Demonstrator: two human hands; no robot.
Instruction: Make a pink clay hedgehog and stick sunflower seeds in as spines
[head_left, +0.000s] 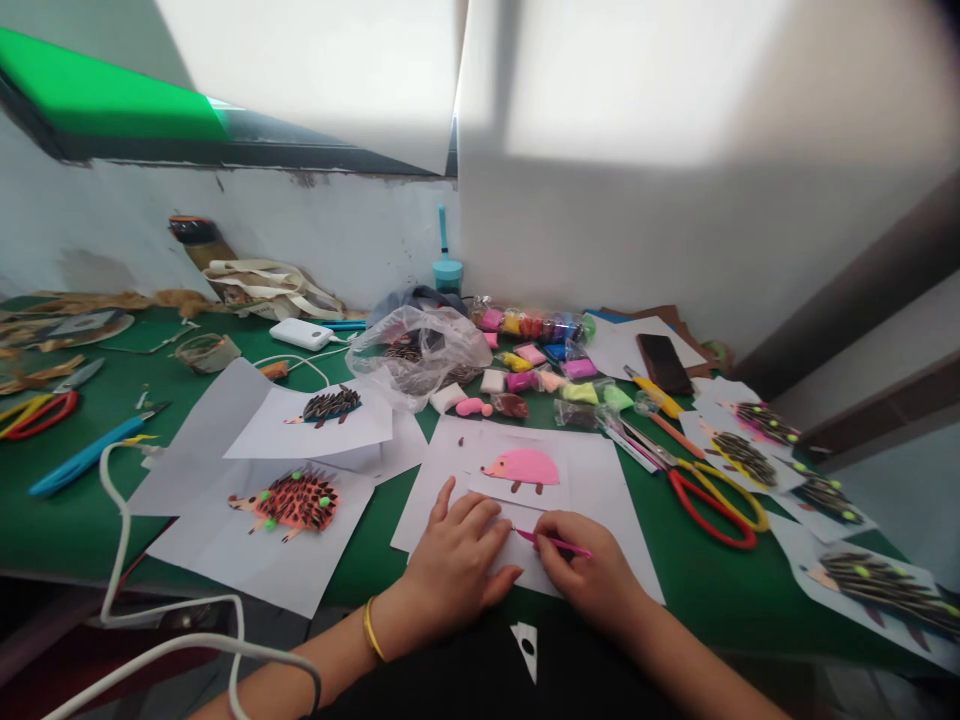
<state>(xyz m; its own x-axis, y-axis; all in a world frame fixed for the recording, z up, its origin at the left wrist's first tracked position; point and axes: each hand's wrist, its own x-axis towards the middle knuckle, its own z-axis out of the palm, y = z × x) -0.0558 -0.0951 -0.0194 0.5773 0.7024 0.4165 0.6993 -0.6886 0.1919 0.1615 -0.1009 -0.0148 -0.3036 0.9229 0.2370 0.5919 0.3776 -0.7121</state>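
Note:
A pink clay hedgehog with brown feet and a pale face sits on a small white card, on top of a larger white sheet. My left hand lies over the sheet with its fingers stretched out, just below the hedgehog's card. In my right hand is a thin pink modelling tool, pinched between thumb and fingers. Its tip points left at the paper, close to my left fingertips. A tiny dark speck shows by that tip, too small to name. Another small dark bit rests on the sheet's upper left.
Several clay packets and a plastic bag lie behind the sheet. To the right are scissors, a phone and several hedgehog cards. Finished-looking hedgehogs lie left, near a blue craft knife and a white cable.

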